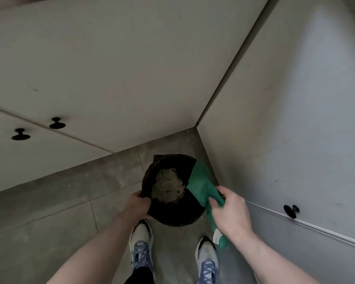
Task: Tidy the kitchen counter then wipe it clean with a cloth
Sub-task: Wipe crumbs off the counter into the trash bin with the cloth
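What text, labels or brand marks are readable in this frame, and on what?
None readable.
White tag on the green cloth: too small and blurred to tell whether it carries print.
Shoes: blue patterned panels, no legible brand mark.
Black bin, cupboard doors and knobs: no lettering visible.
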`<state>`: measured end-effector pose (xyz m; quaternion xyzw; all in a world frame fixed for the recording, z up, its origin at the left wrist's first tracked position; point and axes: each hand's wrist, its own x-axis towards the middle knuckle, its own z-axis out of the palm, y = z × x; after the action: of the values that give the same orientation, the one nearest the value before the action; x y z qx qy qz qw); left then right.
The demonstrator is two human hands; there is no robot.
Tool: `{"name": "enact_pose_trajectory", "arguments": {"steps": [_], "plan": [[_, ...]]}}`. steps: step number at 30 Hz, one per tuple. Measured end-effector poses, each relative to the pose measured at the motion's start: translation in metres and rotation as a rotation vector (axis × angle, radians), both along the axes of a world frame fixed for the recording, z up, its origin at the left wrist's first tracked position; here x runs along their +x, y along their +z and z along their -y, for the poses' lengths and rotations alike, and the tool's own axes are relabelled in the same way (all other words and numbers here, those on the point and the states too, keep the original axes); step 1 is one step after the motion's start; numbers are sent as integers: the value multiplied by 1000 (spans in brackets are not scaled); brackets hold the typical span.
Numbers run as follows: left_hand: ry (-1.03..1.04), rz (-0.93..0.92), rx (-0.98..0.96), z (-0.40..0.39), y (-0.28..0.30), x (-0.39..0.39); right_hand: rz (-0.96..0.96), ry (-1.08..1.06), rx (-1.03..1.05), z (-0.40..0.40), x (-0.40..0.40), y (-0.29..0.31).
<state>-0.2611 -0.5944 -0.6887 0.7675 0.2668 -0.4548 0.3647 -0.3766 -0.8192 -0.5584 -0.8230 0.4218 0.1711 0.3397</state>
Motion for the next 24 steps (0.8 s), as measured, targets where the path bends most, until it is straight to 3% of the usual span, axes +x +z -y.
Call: {"name": "enact_pose_trajectory", "arguments": {"steps": [7, 12, 15, 18, 24], "plan": [[-79, -13, 23, -3, -11, -6, 17, 21, 5, 1, -3, -5], [-290, -32, 114, -21, 22, -15, 38, 40, 29, -6, -6, 20], [-523, 10, 250, -35, 70, -21, 58, 53, 50, -16, -5, 52], [-507, 64, 233, -49, 133, -35, 81, 96, 68, -30, -7, 97], [-373, 68, 5, -91, 296, -44, 195, 183, 117, -49, 8, 222]]}}
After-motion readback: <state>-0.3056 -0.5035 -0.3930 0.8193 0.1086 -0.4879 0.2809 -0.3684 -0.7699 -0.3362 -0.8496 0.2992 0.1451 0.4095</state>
